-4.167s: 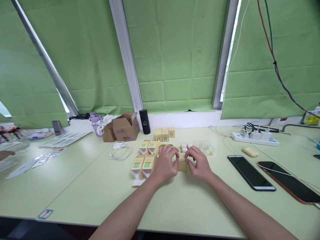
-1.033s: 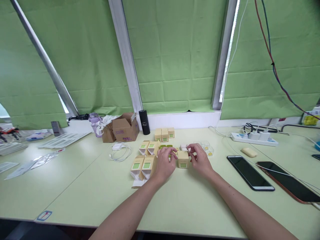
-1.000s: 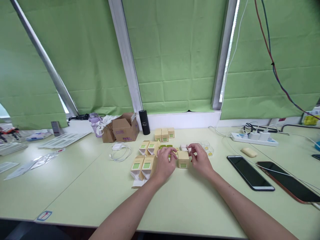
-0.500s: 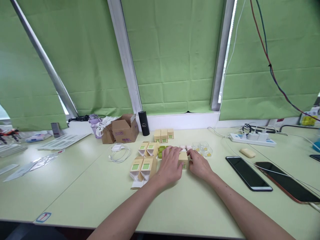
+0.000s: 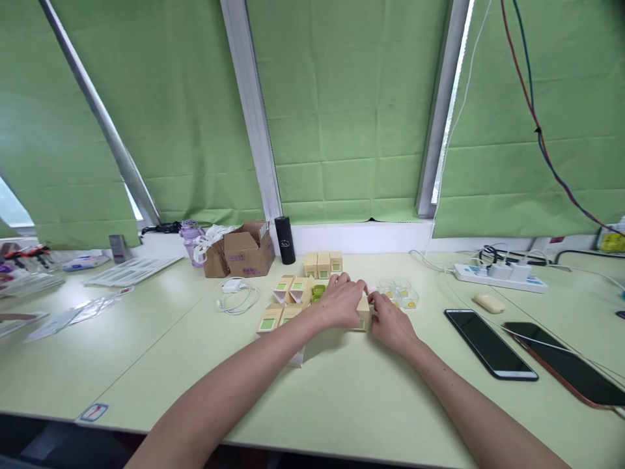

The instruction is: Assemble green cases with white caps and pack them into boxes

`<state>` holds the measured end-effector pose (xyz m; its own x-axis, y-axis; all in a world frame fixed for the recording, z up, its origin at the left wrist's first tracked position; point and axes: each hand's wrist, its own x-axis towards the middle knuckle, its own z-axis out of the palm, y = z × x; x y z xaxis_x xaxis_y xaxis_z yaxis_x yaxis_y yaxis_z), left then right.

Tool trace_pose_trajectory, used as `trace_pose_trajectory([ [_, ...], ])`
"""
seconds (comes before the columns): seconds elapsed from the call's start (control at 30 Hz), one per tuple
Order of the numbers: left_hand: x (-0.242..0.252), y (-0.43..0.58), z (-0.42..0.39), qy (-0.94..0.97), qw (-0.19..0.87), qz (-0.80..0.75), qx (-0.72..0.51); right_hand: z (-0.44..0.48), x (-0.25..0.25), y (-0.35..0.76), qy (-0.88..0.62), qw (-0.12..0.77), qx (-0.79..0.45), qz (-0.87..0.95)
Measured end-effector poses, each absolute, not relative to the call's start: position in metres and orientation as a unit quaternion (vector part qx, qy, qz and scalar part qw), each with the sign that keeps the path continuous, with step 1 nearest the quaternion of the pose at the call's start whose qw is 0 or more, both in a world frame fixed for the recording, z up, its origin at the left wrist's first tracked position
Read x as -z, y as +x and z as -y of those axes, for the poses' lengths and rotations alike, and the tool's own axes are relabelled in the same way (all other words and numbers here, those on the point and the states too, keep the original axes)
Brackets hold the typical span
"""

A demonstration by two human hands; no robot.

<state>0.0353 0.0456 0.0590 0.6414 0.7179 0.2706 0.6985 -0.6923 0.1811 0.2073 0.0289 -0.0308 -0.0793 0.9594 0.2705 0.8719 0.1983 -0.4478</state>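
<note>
A small tan cardboard box (image 5: 362, 315) with a green label stands on the table between my hands. My left hand (image 5: 342, 301) reaches across its top from the left, fingers bent down at its far side, where the fingertips are partly hidden. Against the right side of the box, my right hand (image 5: 390, 322) has its fingers curled in, index finger near the back top edge. Left of them are more tan boxes (image 5: 269, 319) with green labels, some with white flaps open, and green pieces (image 5: 318, 290). Clear round cups (image 5: 401, 291) with yellow bits lie beyond my right hand.
Three closed tan boxes (image 5: 323, 264) stand at the back near a black cylinder (image 5: 284, 240) and an open brown carton (image 5: 248, 251). A white charger cable (image 5: 238, 296) lies left. Rightward are two phones (image 5: 489, 343), a cream case (image 5: 489, 303) and a power strip (image 5: 500, 277).
My left hand has shifted right and up over the box, its fingers now at the back top. The right hand stays at the box's right side. The view has turned slightly left.
</note>
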Motion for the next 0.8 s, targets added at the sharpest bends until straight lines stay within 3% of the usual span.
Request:
trace_pose_trajectory([
  [0.3, -0.106, 0.032, -0.121, 0.867, -0.026, -0.48, -0.13, -0.028, 0.034, 0.207, -0.629, 0.259, -0.071, 0.729],
  [0.8, -0.05, 0.028, -0.176, 0.843, -0.082, -0.524, -0.09, -0.028, 0.033, 0.206, -0.628, 0.224, -0.057, 0.743],
])
